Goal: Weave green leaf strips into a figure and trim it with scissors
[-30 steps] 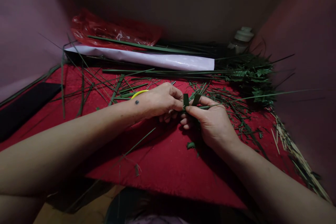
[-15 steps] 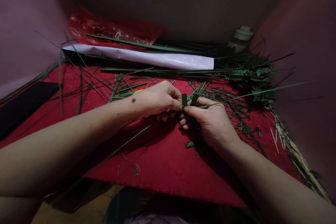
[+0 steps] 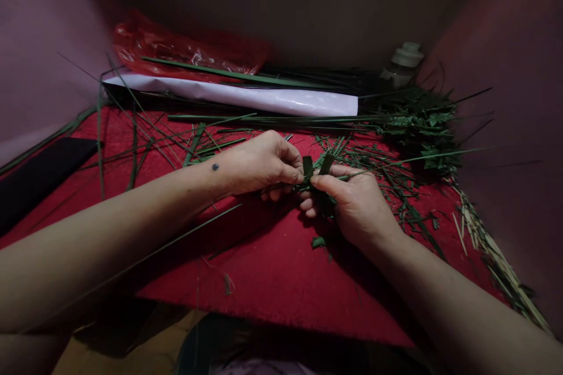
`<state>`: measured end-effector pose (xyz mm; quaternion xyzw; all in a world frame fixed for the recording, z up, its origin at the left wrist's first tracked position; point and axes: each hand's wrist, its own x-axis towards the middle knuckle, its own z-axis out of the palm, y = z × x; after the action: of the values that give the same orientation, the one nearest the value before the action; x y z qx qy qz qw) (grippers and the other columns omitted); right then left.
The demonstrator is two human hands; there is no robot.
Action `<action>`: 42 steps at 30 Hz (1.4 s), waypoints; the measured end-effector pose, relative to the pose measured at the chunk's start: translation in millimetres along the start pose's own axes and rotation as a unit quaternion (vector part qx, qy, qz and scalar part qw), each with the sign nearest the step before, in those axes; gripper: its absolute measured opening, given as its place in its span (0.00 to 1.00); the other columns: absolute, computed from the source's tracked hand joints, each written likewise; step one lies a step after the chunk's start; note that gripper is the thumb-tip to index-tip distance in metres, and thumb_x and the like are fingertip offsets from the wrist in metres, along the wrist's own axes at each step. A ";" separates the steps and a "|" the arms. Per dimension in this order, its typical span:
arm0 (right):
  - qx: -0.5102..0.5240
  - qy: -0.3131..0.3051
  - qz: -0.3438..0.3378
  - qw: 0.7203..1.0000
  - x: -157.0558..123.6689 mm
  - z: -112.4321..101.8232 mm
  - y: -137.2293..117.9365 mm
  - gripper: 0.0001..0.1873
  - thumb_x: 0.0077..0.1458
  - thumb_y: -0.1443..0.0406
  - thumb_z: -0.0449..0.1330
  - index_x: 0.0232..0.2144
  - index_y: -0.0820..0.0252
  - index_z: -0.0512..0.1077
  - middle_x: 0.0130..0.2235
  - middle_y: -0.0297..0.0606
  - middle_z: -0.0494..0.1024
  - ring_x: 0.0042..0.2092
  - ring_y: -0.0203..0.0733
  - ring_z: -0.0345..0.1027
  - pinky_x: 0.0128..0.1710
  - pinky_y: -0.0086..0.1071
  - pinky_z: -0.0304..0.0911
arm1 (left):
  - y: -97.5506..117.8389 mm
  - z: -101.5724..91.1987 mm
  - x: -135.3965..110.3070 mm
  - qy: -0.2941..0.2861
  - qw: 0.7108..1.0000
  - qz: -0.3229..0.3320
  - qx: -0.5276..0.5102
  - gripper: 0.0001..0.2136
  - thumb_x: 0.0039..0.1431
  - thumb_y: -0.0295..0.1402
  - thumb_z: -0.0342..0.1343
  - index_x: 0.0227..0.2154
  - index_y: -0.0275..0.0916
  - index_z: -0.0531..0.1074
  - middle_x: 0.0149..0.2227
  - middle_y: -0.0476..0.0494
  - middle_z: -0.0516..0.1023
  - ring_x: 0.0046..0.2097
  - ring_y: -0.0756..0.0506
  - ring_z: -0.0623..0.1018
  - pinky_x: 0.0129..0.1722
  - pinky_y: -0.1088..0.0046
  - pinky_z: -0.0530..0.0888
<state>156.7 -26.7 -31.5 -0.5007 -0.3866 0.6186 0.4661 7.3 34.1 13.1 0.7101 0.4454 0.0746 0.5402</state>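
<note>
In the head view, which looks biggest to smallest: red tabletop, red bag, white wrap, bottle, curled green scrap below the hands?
1. Red tabletop
2. Red bag and white wrap: too alike to rank; wrap longer, bag taller
3. Bottle
4. Curled green scrap

A crumpled red bag (image 3: 193, 50) was heaped at the far edge of the red table (image 3: 272, 281), toward the far left corner. Just in front of it, a glossy white sheet (image 3: 281, 99) was laid lengthwise along that edge; whether it was rolled or folded could not be told. A white-capped bottle (image 3: 408, 55) was stood upright near the far right corner, dimly lit. A flat black slab (image 3: 44, 179) was set at the left edge, partly cut off from view. Tan floor (image 3: 88, 357) was glimpsed below the near edge, toward the left.
</note>
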 end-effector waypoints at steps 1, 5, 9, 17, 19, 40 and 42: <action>-0.002 0.001 0.001 1.000 -0.2 0.1 -0.3 0.06 0.45 0.67 0.57 0.29 0.64 0.68 0.23 0.39 0.74 0.22 0.40 0.69 0.19 0.31 0.67 | 0.6 -0.5 -0.8 -0.002 1.000 0.004 0.004 0.04 0.48 0.28 0.53 0.22 0.35 0.70 0.15 0.51 0.69 0.16 0.54 0.67 0.15 0.82 0.62; 0.000 -0.002 -0.003 1.000 -0.9 0.4 -1.6 0.06 0.46 0.66 0.57 0.29 0.64 0.67 0.23 0.39 0.74 0.21 0.37 0.68 0.18 0.27 0.65 | 3.5 -1.1 -3.8 -0.002 0.999 0.018 0.035 0.04 0.48 0.28 0.53 0.21 0.35 0.70 0.14 0.52 0.68 0.16 0.55 0.67 0.15 0.82 0.61; 0.005 0.000 0.017 1.000 -1.6 0.8 -2.8 0.07 0.45 0.65 0.57 0.29 0.63 0.67 0.23 0.37 0.74 0.20 0.37 0.67 0.17 0.27 0.65 | 4.8 -0.8 -5.3 0.005 0.997 0.030 0.070 0.05 0.49 0.28 0.52 0.21 0.35 0.70 0.14 0.53 0.68 0.16 0.55 0.67 0.16 0.82 0.62; 0.004 -0.019 0.029 0.999 -2.7 1.1 -5.1 0.06 0.45 0.65 0.57 0.28 0.63 0.68 0.22 0.36 0.73 0.20 0.36 0.66 0.15 0.28 0.64 | -2.6 -2.0 -4.7 0.026 0.991 0.064 0.113 0.04 0.50 0.29 0.52 0.23 0.36 0.69 0.15 0.54 0.67 0.17 0.55 0.68 0.16 0.84 0.61; 0.008 -0.022 0.027 0.999 -2.9 1.0 -5.8 0.06 0.45 0.65 0.57 0.28 0.63 0.68 0.21 0.35 0.72 0.19 0.36 0.66 0.15 0.28 0.64 | -5.1 -3.4 -4.1 0.024 0.988 0.085 0.124 0.03 0.50 0.29 0.52 0.24 0.37 0.69 0.15 0.54 0.67 0.18 0.55 0.68 0.17 0.84 0.61; 0.023 -0.039 0.033 0.998 -0.9 -0.7 -5.5 0.07 0.43 0.64 0.60 0.27 0.64 0.69 0.22 0.37 0.73 0.20 0.36 0.67 0.17 0.28 0.65 | -16.3 -1.8 1.2 0.019 0.993 0.099 -0.056 0.10 0.51 0.29 0.55 0.36 0.38 0.61 0.23 0.53 0.71 0.20 0.54 0.71 0.19 0.80 0.68; 0.025 -0.036 0.022 0.999 -0.7 -0.5 -5.9 0.07 0.44 0.64 0.59 0.27 0.64 0.69 0.22 0.38 0.74 0.19 0.36 0.66 0.17 0.27 0.65 | -13.7 -7.0 -1.1 0.001 0.994 0.093 -0.053 0.11 0.51 0.30 0.56 0.37 0.37 0.62 0.22 0.52 0.71 0.21 0.54 0.72 0.20 0.81 0.67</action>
<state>158.3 -25.7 -25.8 -0.4749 -0.3760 0.6559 0.4504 -5.0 38.5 4.9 0.7192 0.3731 0.1485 0.5671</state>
